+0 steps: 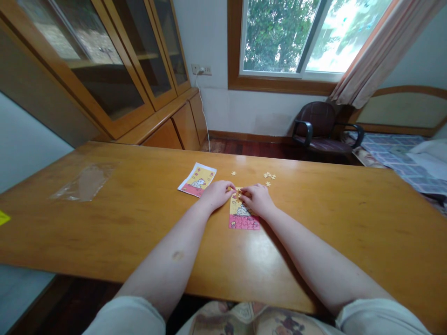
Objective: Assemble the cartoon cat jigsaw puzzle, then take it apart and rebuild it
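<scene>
A partly joined jigsaw puzzle point(244, 223) lies flat on the table before me, pink at the bottom and yellow above, with a white cartoon animal. At its upper left edge, my left hand point(218, 194) is closed, thumb and index finger pinched on a small yellow puzzle piece. My right hand point(260, 200) covers the puzzle's upper right part, its fingers bent together at a puzzle piece point(239, 196) near the top edge. The fingers partly hide both small pieces. Left of the puzzle, beside my left hand, a printed picture card point(198, 179) shows the same design.
Beyond my hands lie a single loose piece point(233, 173), a small cluster of pieces point(269, 175) and another piece point(267, 184). A clear plastic bag point(85, 182) rests on the wooden table point(139, 223) at left. An office chair point(319, 125) stands past the far edge.
</scene>
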`<state>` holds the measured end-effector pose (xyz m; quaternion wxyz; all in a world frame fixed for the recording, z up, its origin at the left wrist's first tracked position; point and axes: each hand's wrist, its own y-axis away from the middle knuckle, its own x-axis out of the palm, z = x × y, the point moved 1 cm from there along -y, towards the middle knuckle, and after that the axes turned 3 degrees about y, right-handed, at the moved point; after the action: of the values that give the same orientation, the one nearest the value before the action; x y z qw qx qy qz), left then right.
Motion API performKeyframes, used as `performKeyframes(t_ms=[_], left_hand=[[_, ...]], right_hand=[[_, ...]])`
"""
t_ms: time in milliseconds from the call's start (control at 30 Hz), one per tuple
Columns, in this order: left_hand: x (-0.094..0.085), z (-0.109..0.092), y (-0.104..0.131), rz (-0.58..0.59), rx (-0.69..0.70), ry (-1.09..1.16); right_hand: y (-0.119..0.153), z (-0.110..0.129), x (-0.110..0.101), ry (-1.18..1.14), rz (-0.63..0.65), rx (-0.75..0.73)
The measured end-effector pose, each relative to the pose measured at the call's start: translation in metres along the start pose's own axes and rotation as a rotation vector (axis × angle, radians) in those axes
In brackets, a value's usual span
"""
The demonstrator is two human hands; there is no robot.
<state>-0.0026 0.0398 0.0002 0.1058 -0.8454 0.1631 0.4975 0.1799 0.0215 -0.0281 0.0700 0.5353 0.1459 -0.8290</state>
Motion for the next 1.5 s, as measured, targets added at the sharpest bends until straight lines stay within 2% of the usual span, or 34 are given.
performKeyframes(t_ms=[133,267,533,867,1033,1167,1267,1500], left_hand=[[-0.003,0.004,0.003,0.090,-0.010,-0.031],[-0.001,0.006,0.003,0.133,-0.049,-0.037],[-0.001,0.009,0.002,0.149,-0.064,0.034],[0.002,0.014,0.000,0.143,-0.073,0.031],[0.000,0.012,0.000,0.145,-0.060,0.025],[0.001,0.011,0.000,0.144,-0.070,0.027],[0.001,0.012,0.000,0.143,-0.064,0.022],[0.000,0.010,0.000,0.146,-0.086,0.032]], right_hand=[[0.002,0.003,0.001,0.094,0.012,-0.042],[0.001,0.005,-0.001,0.106,0.030,-0.004],[0.001,0.014,-0.006,0.062,0.033,0.058],[-0.008,0.027,-0.003,0.130,0.067,0.236],[-0.014,0.025,-0.003,-0.002,0.057,0.348],[-0.012,0.018,0.002,-0.290,0.097,0.404],[-0.009,0.014,-0.001,-0.457,0.137,0.402],[-0.008,0.012,-0.015,-0.501,0.201,0.288]])
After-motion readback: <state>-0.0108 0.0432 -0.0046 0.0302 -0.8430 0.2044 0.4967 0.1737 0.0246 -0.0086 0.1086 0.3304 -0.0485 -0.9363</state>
